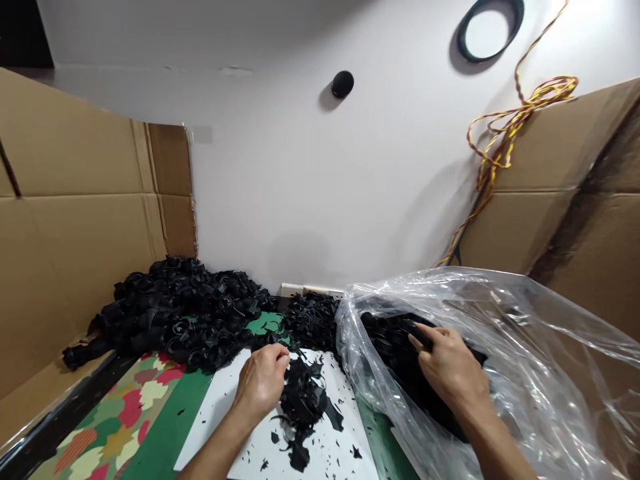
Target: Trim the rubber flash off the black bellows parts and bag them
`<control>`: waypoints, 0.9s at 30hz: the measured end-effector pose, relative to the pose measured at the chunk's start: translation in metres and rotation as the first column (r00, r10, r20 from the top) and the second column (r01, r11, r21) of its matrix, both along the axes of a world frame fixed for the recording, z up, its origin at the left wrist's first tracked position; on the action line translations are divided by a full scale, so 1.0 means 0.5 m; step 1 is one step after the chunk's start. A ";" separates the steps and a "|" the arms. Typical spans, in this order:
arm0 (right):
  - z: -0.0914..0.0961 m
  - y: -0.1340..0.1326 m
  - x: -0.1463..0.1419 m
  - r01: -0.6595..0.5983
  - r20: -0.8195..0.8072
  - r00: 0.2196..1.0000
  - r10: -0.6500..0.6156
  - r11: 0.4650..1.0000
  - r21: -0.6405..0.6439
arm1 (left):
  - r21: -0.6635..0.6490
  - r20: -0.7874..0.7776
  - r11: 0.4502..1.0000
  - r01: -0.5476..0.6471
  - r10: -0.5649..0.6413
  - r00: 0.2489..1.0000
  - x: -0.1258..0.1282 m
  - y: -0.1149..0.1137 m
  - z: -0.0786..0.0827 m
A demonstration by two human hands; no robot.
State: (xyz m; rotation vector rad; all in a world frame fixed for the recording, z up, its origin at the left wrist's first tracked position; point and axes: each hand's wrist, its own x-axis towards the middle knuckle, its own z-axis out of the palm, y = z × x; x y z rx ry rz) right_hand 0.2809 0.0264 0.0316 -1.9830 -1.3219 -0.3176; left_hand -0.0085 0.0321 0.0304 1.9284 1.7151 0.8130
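My left hand (263,377) is closed, thumb against curled fingers, above a white board (210,427); whether it holds anything is hidden. Right beside it lies a heap of black rubber scraps (303,397). Over at the right, my right hand (453,367) grips a black rubber part (421,335) between thumb and fingers, at the mouth of a clear plastic bag (530,333). Inside the bag, under that hand, is a mass of black rubber parts (390,340). A large pile of ribbed black rubber pieces (195,313) sits at the back left.
Cardboard walls (75,200) stand on the left and right. More black shreds (310,320) are heaped by a power strip (305,289) at the white wall (300,200). Twisted yellow-red wire (505,133) hangs over the right cardboard. A green mat (165,427) and patterned sheet (120,420) cover the surface.
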 end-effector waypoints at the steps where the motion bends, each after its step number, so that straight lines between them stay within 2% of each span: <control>1: -0.004 -0.001 -0.004 -0.007 -0.008 1.000 0.007 1.000 0.002 | -0.009 -0.007 1.000 -0.002 0.002 1.000 0.000 0.003 -0.003; 3: 0.001 -0.012 -0.033 -0.088 -0.061 0.994 0.094 0.991 0.096 | -0.010 -0.004 1.000 -0.011 0.011 1.000 0.005 0.008 -0.009; 5: 0.018 -0.027 -0.083 -0.262 -0.144 0.941 0.305 0.931 0.256 | 0.001 0.019 0.999 -0.033 0.033 0.999 0.015 0.012 -0.016; 7: 0.037 -0.038 -0.140 -0.410 -0.269 0.822 0.502 0.849 0.333 | -0.001 0.055 0.999 -0.050 0.050 0.997 0.025 0.018 -0.026; 9: 0.048 -0.040 -0.192 -0.482 -0.411 0.701 0.584 0.811 0.331 | -0.019 0.099 0.999 -0.048 0.049 0.994 0.033 0.026 -0.038; 11: 0.043 -0.031 -0.233 -0.566 -0.522 0.594 0.613 0.779 0.271 | -0.044 0.151 0.999 -0.029 0.035 0.988 0.034 0.033 -0.051; 14: 0.013 -0.007 -0.266 -0.593 -0.601 0.569 0.561 0.786 0.172 | -0.073 0.250 0.997 0.027 -0.008 0.968 0.023 0.038 -0.060; 17: -0.021 0.010 -0.274 -0.599 -0.644 0.538 0.544 0.784 0.162 | -0.053 0.351 0.995 0.086 -0.062 0.934 -0.001 0.035 -0.049; 20: -0.036 0.011 -0.275 -0.612 -0.684 0.475 0.554 0.766 0.195 | -0.004 0.402 0.991 0.131 -0.118 0.908 -0.022 0.024 -0.023; 22: -0.037 0.005 -0.278 -0.638 -0.704 0.409 0.581 0.733 0.236 | 0.008 0.410 0.983 0.183 -0.170 0.896 -0.028 0.012 -0.006; 25: -0.044 -0.005 -0.292 -0.658 -0.724 0.263 0.638 0.667 0.349 | 0.056 0.394 0.968 0.244 -0.246 0.886 -0.023 -0.011 0.008; 27: -0.061 -0.005 -0.306 -0.613 -0.764 0.133 0.632 0.658 0.437 | 0.122 0.373 0.975 0.187 -0.220 0.901 -0.018 -0.025 0.011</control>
